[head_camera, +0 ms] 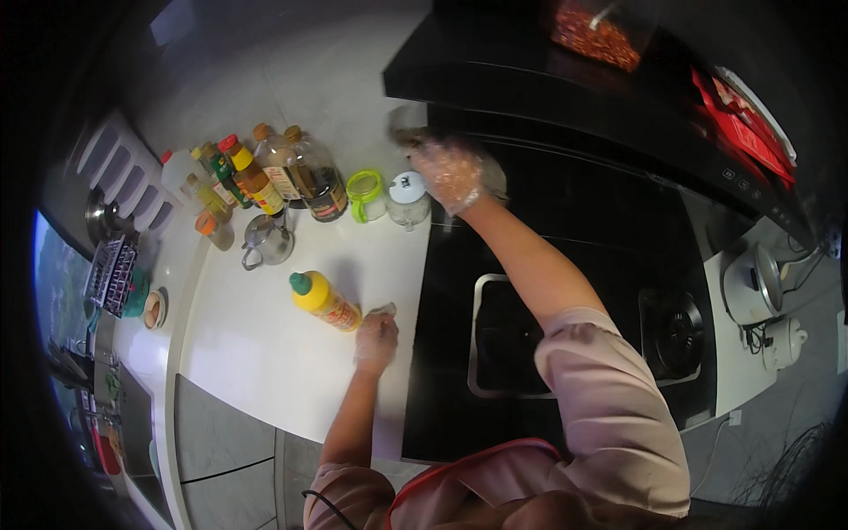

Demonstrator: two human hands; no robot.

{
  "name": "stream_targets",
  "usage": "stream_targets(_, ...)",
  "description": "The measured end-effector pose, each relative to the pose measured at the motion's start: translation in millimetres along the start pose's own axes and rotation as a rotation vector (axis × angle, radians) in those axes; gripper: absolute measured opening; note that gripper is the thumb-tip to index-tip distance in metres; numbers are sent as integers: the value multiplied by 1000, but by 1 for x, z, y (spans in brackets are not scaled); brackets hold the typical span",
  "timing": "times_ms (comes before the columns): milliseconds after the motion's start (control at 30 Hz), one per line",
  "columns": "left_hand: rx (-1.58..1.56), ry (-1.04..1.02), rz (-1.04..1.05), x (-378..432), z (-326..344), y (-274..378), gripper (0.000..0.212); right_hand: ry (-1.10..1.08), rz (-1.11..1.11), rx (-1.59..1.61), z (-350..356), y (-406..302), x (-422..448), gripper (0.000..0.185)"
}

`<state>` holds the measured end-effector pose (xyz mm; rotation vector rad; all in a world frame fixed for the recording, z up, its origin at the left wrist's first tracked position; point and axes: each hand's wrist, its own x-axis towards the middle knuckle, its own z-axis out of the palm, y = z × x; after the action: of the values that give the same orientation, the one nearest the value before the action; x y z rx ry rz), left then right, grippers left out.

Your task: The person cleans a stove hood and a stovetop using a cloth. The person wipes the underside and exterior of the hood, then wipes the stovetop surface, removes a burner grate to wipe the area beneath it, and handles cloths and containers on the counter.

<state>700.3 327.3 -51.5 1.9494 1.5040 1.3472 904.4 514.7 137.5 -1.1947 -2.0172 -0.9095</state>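
Note:
My right hand (450, 175), in a clear plastic glove, reaches to the back left corner of the black cooktop (570, 212), below the range hood. A blurred grey item (407, 126) shows at its fingers; what it is cannot be made out. My left hand (376, 339), also in a clear glove, rests on the white counter (265, 344) with its fingers curled. Beside it a yellow squeeze bottle (326, 301) with a green cap stands on the counter. Left of my right hand are a glass jar with a white lid (409, 199) and a green-lidded jar (366, 195).
Several sauce bottles (255, 175) stand along the wall, with a metal pot (268, 238) before them. The black range hood (530, 86) overhangs the cooktop's back. An electric pot (752, 285) stands at the right, and a bowl of eggs (155, 309) at the left.

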Motion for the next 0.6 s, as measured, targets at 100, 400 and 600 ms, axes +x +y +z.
stream_targets(100,198,22,36,-1,-2,-5,8,-246,-207,75,-9,27,2,25)
stream_targets(400,325,27,62,-16,-4,18,16,-329,36,36,-67,209,-124,40)
stream_targets(600,605,-20,30,-40,2,32,27,-101,67,-76,-140,337,-213,53)
